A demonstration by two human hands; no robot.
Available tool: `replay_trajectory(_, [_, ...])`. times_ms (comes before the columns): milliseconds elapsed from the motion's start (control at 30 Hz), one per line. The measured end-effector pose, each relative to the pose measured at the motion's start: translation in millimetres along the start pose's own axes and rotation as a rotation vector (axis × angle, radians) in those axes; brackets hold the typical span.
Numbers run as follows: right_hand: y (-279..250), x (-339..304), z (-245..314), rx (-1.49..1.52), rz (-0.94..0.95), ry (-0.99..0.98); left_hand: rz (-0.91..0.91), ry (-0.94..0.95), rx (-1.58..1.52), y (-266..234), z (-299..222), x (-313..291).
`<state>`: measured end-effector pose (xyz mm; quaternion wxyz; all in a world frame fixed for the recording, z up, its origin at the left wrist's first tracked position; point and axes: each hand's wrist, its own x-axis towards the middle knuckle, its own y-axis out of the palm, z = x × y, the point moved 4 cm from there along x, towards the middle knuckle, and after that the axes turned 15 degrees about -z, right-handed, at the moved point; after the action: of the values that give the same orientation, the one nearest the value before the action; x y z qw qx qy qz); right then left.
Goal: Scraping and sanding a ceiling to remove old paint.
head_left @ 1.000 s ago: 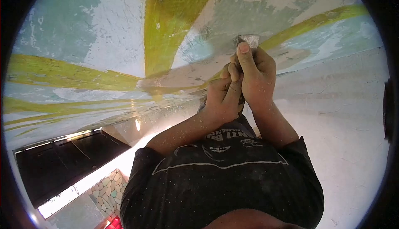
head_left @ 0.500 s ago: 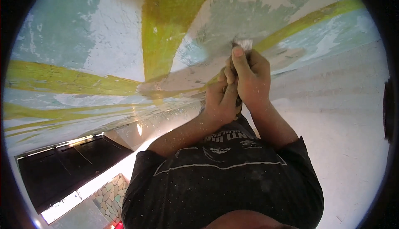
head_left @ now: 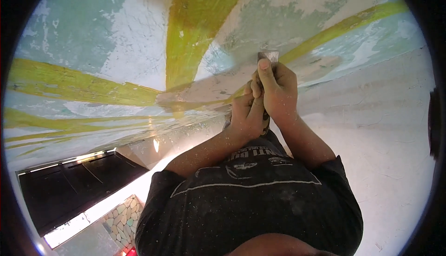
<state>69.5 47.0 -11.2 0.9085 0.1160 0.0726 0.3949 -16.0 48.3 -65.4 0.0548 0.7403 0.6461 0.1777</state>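
Scraper blade (head_left: 268, 56) pressed flat against the wall (head_left: 139, 38), above both hands: right hand (head_left: 278, 91) uppermost, left hand (head_left: 247, 116) just below-left (touching it). Dark door (head_left: 69, 191) far lower left.

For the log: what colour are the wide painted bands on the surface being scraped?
Yellow-green bands over pale teal and white patchy paint, clearest in the head view.

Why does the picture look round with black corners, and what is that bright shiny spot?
Head view: the fisheye lens bends straight edges and leaves a black rim. Head view: a bright glare patch glows below the painted surface. Head view: the hands, left hand and right hand, on the scraper look fairly sharp.
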Motion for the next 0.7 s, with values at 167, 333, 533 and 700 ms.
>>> replay_trajectory(167, [8,0,23,0.014,0.065,-0.030,0.089,-0.043,0.089,0,-34,9])
replay_trajectory(333, [-5,4,-2,-0.016,-0.003,0.031,0.089,0.041,0.114,3,-12,6])
replay_trajectory(533, [4,0,18,0.046,0.033,0.007,0.130,-0.057,0.113,1,-15,8])
replay_trajectory(700, [6,7,16,0.035,0.056,-0.012,0.050,-0.041,0.048,3,-15,11])
